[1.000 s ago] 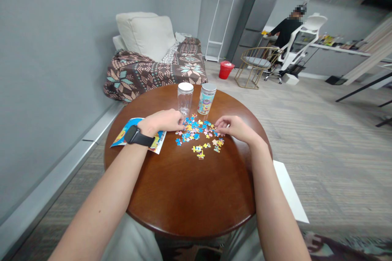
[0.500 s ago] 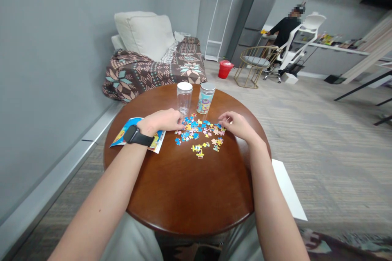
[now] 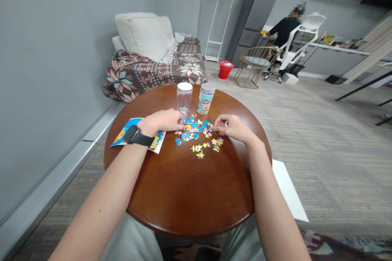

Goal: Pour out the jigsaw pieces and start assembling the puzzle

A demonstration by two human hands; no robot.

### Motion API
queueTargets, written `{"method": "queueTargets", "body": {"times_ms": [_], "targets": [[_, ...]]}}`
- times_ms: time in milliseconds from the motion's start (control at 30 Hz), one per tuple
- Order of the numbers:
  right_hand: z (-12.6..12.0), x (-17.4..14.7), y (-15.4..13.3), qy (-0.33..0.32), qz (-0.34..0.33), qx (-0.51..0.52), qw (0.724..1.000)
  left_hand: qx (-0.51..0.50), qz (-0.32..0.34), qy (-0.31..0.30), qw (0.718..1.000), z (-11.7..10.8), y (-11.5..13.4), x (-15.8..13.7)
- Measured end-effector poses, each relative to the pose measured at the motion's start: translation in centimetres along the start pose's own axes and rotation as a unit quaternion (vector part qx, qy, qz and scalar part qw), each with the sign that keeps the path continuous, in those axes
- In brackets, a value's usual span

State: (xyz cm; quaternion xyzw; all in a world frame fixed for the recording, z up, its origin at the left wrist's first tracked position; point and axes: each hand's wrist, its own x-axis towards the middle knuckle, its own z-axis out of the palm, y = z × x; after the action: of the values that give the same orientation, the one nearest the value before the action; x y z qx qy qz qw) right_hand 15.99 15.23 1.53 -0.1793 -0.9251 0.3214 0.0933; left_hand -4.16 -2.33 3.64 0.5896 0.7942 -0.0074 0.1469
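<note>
Jigsaw puzzle pieces (image 3: 191, 135) in blue, yellow and pink lie in a loose heap on the round brown table (image 3: 190, 191). My left hand (image 3: 168, 120) rests at the heap's left edge, fingers curled together; what they hold, if anything, is hidden. At the right edge, my right hand (image 3: 231, 126) has its thumb and fingertips pinched on a puzzle piece, mostly covered by the fingers. Nearer to me, a few yellow pieces (image 3: 200, 154) sit apart from the heap. Under my left wrist lies a printed picture sheet (image 3: 157, 142), blue and yellow, partly covered.
Behind the heap stand a clear jar (image 3: 184, 100) with a white lid and a printed jar (image 3: 206, 100) with a silver lid. A covered sofa (image 3: 153, 69) is beyond the table. Farther right are a red bin (image 3: 226, 70), a gold-framed chair (image 3: 256, 62) and a person (image 3: 286, 30).
My right hand has shifted left and slightly toward me along the heap's right edge, its fingers drawn closer together. My left hand stays in place.
</note>
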Motion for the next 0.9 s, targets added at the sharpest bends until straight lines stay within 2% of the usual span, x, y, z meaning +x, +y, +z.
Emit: {"method": "queueTargets", "body": {"times_ms": [167,267,400,567,767,900], "targets": [[0.0,-0.2,-0.2,-0.047,-0.036,0.010,0.998,0.000,-0.003,-0.004,1.000,0.0,0.0,0.0],[-0.2,-0.4,0.0,-0.066,-0.021,0.014,0.998,0.002,-0.006,-0.002,1.000,-0.1,0.1,-0.1],[-0.1,-0.4,0.4,-0.129,0.016,-0.014,0.991,0.005,-0.003,0.000,1.000,-0.1,0.2,-0.1],[0.0,-0.4,0.5,-0.138,0.029,-0.027,0.990,0.002,0.010,0.007,1.000,0.1,-0.1,0.0],[-0.1,-0.6,-0.4,-0.158,0.004,0.023,0.987,-0.006,0.004,0.008,1.000,-0.1,0.1,-0.1],[-0.3,-0.7,-0.7,-0.166,0.002,0.014,0.986,-0.006,0.001,0.002,1.000,-0.2,0.2,-0.2]]}}
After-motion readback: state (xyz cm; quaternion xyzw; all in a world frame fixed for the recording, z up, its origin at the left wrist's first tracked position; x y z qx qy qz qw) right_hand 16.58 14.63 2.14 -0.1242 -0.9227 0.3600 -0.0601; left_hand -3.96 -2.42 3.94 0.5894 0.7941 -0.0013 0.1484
